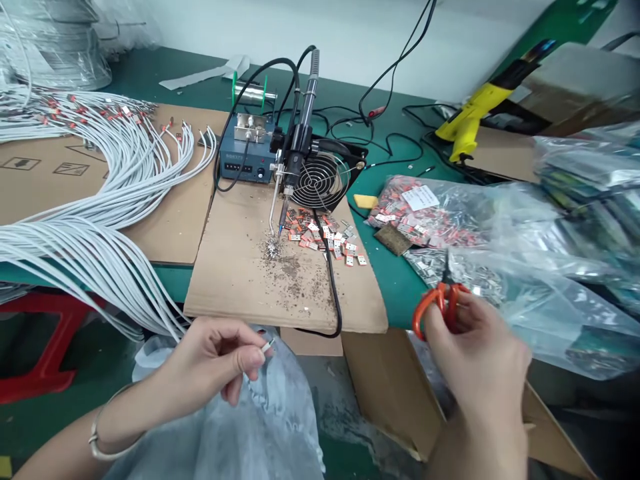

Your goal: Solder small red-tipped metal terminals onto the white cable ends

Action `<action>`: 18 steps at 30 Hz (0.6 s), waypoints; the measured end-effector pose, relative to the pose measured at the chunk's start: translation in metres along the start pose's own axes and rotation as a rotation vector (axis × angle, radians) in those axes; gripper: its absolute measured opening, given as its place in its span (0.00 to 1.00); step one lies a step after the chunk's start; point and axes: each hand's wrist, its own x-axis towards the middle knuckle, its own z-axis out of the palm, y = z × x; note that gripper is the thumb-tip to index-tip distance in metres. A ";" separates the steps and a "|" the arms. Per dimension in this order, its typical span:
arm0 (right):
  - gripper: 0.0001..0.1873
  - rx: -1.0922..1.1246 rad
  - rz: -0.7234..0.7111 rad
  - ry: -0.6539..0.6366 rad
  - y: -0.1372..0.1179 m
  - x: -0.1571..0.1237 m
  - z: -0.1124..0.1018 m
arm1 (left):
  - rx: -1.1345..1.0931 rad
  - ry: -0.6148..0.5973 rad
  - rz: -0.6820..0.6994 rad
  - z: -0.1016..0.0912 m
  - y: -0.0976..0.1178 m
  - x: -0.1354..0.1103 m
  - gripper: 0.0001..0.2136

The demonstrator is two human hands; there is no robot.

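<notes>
My left hand (225, 357) pinches the end of a white cable (268, 346) between thumb and forefinger, in front of the cardboard's near edge. My right hand (475, 353) is closed round the orange handles of a pair of scissors (447, 293), whose dark blades point away from me. Ahead, a soldering iron (300, 133) is clamped tip down over the cardboard sheet (235, 280). Several USB connectors with orange inserts (345, 243) lie beside its tip. The scissors are well apart from the cable end.
Many white cables (125, 193) spread over the left side. A blue soldering station (245, 157), a round fan (320, 181) and a solder spool (250, 91) stand behind. Bagged connectors (425, 210) and a yellow heat gun (470, 117) lie right. An open carton (390, 387) sits below the table edge.
</notes>
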 end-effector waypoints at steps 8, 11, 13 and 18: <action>0.14 -0.170 -0.211 -0.024 -0.006 0.012 0.005 | 0.042 0.011 0.057 0.002 -0.006 0.001 0.10; 0.04 0.457 -0.370 -0.068 -0.035 -0.022 0.011 | 0.108 0.035 0.115 0.005 -0.010 0.002 0.09; 0.04 0.730 -0.435 -0.379 -0.059 -0.044 0.011 | 0.153 0.059 0.159 0.006 -0.013 0.002 0.08; 0.04 0.992 -0.475 -0.605 -0.100 -0.066 0.009 | 0.317 0.099 0.243 0.009 -0.013 0.001 0.07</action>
